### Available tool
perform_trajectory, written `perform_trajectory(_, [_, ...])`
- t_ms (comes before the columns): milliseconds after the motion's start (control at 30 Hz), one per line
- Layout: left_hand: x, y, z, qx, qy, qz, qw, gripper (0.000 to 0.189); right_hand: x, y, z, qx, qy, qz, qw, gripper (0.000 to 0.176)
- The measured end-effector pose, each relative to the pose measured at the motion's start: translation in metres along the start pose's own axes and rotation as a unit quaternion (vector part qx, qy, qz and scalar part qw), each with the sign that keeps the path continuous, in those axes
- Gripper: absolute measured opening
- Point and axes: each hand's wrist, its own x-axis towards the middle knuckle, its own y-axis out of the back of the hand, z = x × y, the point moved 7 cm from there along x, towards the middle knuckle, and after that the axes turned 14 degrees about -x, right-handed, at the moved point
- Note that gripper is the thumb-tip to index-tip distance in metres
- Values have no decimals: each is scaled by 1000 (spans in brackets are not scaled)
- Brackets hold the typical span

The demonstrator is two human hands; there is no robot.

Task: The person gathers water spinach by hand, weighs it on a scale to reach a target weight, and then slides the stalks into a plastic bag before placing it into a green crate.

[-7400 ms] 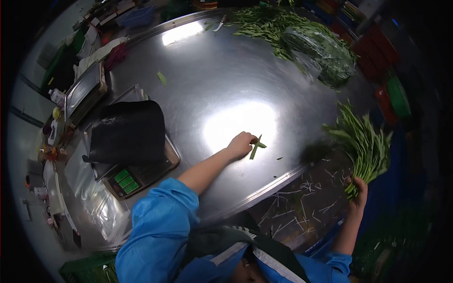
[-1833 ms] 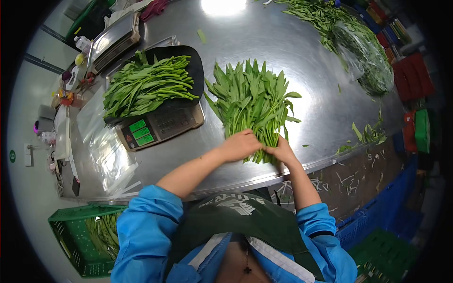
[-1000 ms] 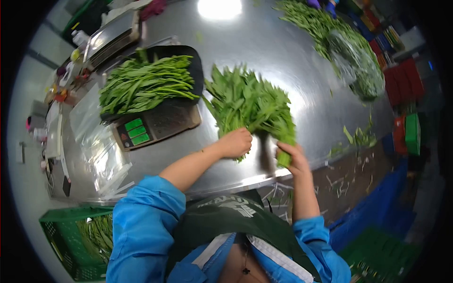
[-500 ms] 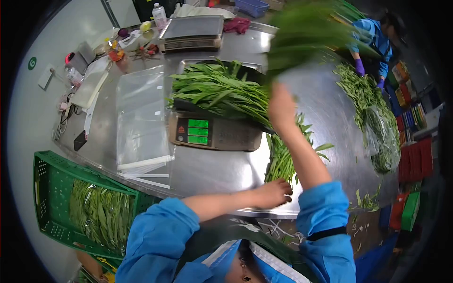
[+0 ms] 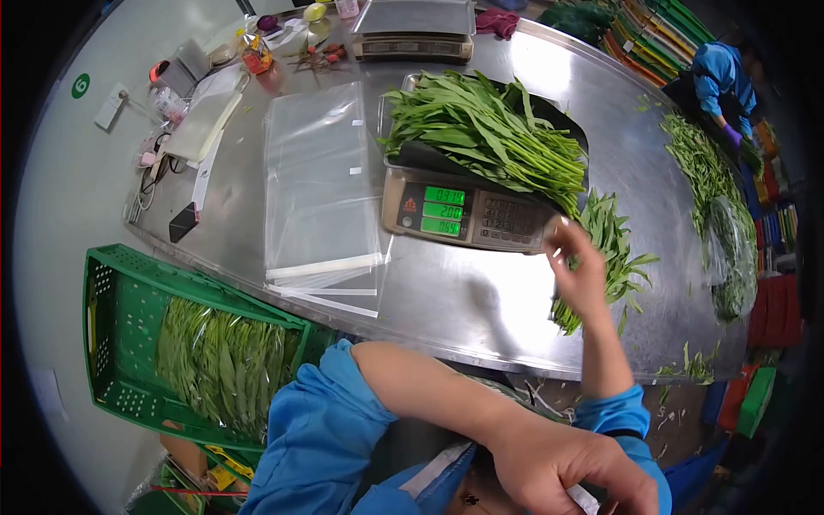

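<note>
Long leafy green stems (image 5: pixel 489 129) lie heaped in a dark tray (image 5: pixel 573 129) on a digital scale (image 5: pixel 468 210) with lit green digits. My right hand (image 5: pixel 582 270) is just off the scale's front right corner, fingers loosely bent and apart, holding nothing. Beside and partly behind it, a smaller bunch of greens (image 5: pixel 611 249) lies on the metal table. Low in the view, my left hand (image 5: pixel 571 468) is in front of my right sleeve, its fingers curled. A bit of white shows by those fingers, but what they hold, if anything, I cannot make out.
Clear plastic bags (image 5: pixel 318 189) lie left of the scale. A green crate (image 5: pixel 202 266) with bagged greens stands at the lower left. Another scale (image 5: pixel 412 47) is at the back. On the right, a co-worker (image 5: pixel 721 81) stands by a long pile of greens (image 5: pixel 708 184).
The blurred bunch of greens my right hand held up is out of it, and that hand has come down beside the scale. My left hand has moved from the table edge toward my right sleeve.
</note>
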Motion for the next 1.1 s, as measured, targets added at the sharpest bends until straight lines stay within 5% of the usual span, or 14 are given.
perform_trajectory(233, [-8,-7,15,1,-14,-22,1000,32,-94,-66,29,86,-193,-95,973,31])
perform_trajectory(367, [-32,18,11,182,8,-8,983,26,-92,-54,33,86,-237,-58,966,20])
perform_trajectory(433, [-68,67,44,459,60,110,880,10,-91,-42,57,111,-252,-17,961,17])
perform_trajectory(467, [-79,88,77,700,29,119,703,12,-89,-33,71,143,-268,25,952,14])
perform_trajectory(500, [-110,123,112,746,-2,245,620,15,-68,-17,71,0,-226,38,973,12])
perform_trajectory(533, [-114,144,147,677,46,378,630,16,-48,-1,72,-5,-207,108,972,11])
perform_trajectory(567, [-106,148,174,859,9,248,447,15,-17,18,51,-62,-118,161,978,12])
perform_trajectory(633, [-103,192,208,910,106,227,330,29,35,23,38,-190,8,169,967,24])
perform_trajectory(733, [-136,267,225,908,268,219,237,50,77,7,44,-289,56,165,941,27])
perform_trajectory(800, [-167,298,218,858,414,227,203,58,86,-22,59,-349,132,35,927,28])
perform_trajectory(867, [-177,301,216,867,393,231,200,58,86,-22,65,-333,156,61,928,28])
perform_trajectory(967, [-181,302,216,850,402,249,230,58,74,-19,67,-239,171,115,949,24])
perform_trajectory(1033, [-182,303,215,852,405,246,224,59,70,-13,94,42,36,198,979,13])
perform_trajectory(1100, [-186,302,210,852,409,246,217,59,66,-19,111,198,-44,146,968,9])
